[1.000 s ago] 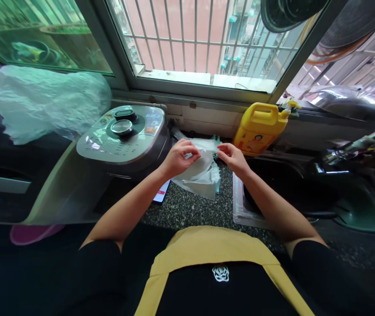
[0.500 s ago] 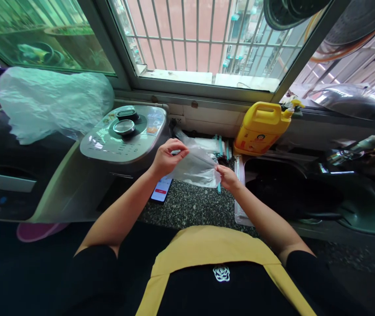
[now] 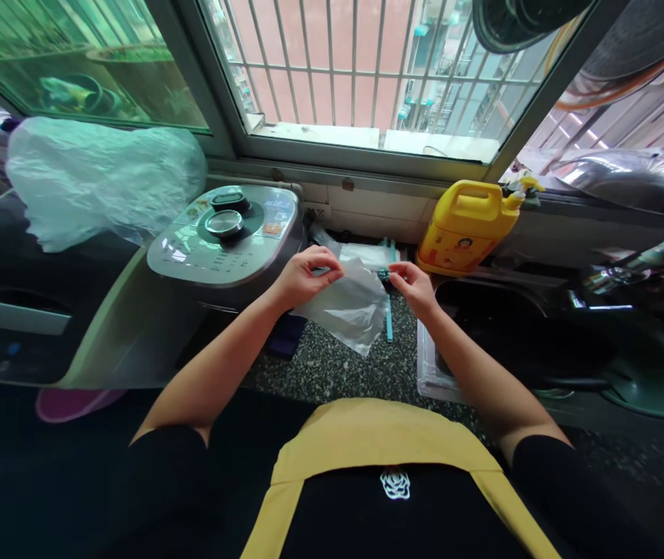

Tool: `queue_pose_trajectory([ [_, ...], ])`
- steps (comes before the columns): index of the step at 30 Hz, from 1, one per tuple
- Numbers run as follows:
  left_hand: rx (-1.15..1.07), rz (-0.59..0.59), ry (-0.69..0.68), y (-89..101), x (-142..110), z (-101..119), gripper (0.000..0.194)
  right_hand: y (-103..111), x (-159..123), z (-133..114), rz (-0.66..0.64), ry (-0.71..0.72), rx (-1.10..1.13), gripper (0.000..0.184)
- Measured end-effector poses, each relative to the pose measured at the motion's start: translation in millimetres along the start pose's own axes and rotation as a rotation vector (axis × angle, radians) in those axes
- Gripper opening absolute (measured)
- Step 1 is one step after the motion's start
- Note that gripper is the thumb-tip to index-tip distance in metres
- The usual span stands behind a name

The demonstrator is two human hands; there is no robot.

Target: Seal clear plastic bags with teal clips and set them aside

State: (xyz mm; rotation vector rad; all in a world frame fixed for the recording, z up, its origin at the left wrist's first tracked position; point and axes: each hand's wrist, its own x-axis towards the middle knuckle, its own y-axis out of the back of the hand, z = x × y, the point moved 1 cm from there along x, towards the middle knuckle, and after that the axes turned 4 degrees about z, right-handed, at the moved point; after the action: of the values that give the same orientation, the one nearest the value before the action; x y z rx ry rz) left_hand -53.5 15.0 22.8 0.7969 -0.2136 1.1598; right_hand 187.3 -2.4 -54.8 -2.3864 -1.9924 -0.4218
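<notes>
A clear plastic bag (image 3: 350, 307) hangs from my left hand (image 3: 307, 276), pinched between thumb and fingertips at its upper edge. Its lower corner droops over the speckled counter. To the right of the bag, my right hand (image 3: 413, 287) is apart from it, thumb and fingertips pressed together. Whether anything small is in that pinch I cannot make out. Just behind the fingertips lie teal sealing clips (image 3: 390, 304) and a white packet (image 3: 362, 255). A phone (image 3: 285, 337) with a dark screen lies under my left forearm.
A rice cooker (image 3: 227, 237) stands to the left, beside a large plastic-wrapped bundle (image 3: 104, 178). A yellow jug (image 3: 463, 229) stands at the back right by the sink, where a dark pan (image 3: 518, 341) sits. A clear tray (image 3: 428, 365) lies at the counter's right side.
My right hand has let go of the bag and moved slightly up and right. The bag, previously stretched between both hands, now hangs from my left hand. The phone's screen went dark.
</notes>
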Motion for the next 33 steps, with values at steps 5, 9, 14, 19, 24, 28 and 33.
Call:
queue_pose_trajectory([
  [5, -0.056, -0.048, 0.071, -8.5, 0.4, -6.6, 0.013, -25.3, 10.1, -51.4, -0.261, 0.364, -0.119, 0.025],
  [9, -0.202, 0.119, 0.36, -16.5, -18.8, -47.5, 0.023, -37.1, 7.2, -50.1, -0.25, 0.386, -0.234, 0.015],
  [14, 0.258, 0.08, 0.826, -34.4, -79.5, -107.6, 0.016, -23.1, 3.4, -34.9, -0.19, 0.321, -0.291, 0.012],
  [19, 0.435, -0.107, 0.92, -54.4, -121.5, -121.5, 0.01, -11.2, 3.5, -32.4, -0.155, 0.304, -0.293, 0.011],
  [24, 0.435, -0.035, 0.765, -39.5, -101.8, -113.3, 0.018, -6.0, 5.7, -34.1, -0.153, 0.307, -0.305, 0.011],
  [28, 0.375, 0.238, 0.228, -15.7, -54.4, -76.2, 0.017, -5.2, 5.7, -37.7, -0.167, 0.32, -0.315, 0.012],
  [33, 0.291, 0.122, -0.106, -26.1, 2.7, -22.4, 0.029, -12.3, 4.2, -45.8, -0.209, 0.353, -0.342, 0.014],
])
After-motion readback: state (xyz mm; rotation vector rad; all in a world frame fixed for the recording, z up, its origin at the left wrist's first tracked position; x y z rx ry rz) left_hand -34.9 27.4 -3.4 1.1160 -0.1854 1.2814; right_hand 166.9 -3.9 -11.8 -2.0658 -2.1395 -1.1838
